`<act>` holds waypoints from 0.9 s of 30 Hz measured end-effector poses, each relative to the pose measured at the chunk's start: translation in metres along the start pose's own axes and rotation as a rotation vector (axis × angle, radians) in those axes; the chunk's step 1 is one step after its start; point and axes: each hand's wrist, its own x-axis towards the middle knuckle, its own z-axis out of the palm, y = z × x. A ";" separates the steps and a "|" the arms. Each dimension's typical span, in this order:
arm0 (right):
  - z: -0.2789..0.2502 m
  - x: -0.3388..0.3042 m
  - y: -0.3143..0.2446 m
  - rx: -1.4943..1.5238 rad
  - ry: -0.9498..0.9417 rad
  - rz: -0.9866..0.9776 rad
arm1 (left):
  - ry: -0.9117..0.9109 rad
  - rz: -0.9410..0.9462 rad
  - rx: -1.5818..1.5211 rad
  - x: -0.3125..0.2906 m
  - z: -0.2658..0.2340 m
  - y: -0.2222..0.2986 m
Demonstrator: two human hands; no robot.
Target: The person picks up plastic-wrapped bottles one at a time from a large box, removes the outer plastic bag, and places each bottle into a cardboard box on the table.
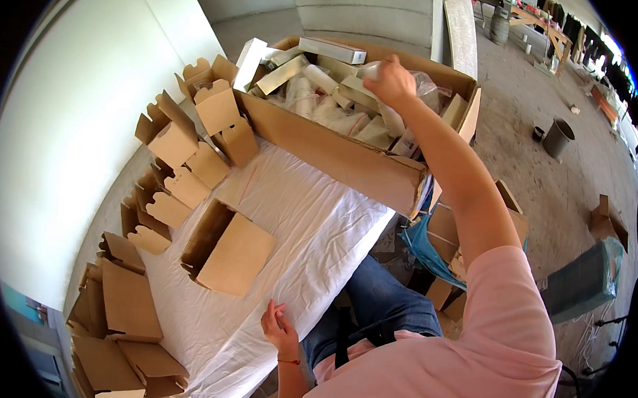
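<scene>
right hand (392, 83) over large carton (328, 155) of small boxes (282, 74), grip cannot be told; left hand (280, 330), loosely open, near brown box (239, 256).

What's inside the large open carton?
Pale boxes and clear plastic bags, jumbled, with the right hand over them. Anything deeper in the carton is covered and can't be seen.
</scene>
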 end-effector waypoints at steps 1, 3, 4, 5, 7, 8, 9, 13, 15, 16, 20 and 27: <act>-0.001 0.004 0.011 0.070 0.021 0.103 | 0.004 0.009 -0.002 0.002 0.001 0.001; 0.014 0.011 0.036 0.163 0.059 0.187 | 0.015 0.021 0.011 0.002 0.001 0.000; 0.018 0.015 0.045 0.194 0.060 0.223 | 0.019 0.024 0.018 0.002 0.002 -0.001; 0.019 0.017 0.052 0.224 0.061 0.260 | 0.021 0.027 0.025 0.001 0.003 -0.002; 0.019 0.019 0.062 0.270 -0.039 0.293 | 0.025 0.014 0.023 -0.001 0.004 -0.006; 0.021 0.020 0.063 0.294 -0.091 0.308 | 0.027 0.007 0.024 -0.002 0.003 -0.006; 0.023 0.022 0.063 0.299 0.023 0.262 | 0.034 0.008 0.022 -0.002 0.003 -0.006; -0.006 0.016 0.035 0.481 0.252 0.176 | 0.043 -0.008 0.007 0.000 0.007 -0.008; -0.034 0.006 0.008 0.968 0.343 0.113 | 0.046 -0.018 0.005 -0.001 0.008 -0.008; -0.053 -0.001 -0.005 1.274 0.272 0.099 | 0.045 -0.013 0.005 0.002 0.007 -0.005; -0.116 -0.062 -0.051 1.923 -0.247 0.086 | 0.064 -0.048 -0.072 -0.001 0.002 -0.008; -0.061 -0.165 -0.093 2.483 -0.785 -0.144 | 0.036 -0.030 -0.554 0.074 -0.034 0.087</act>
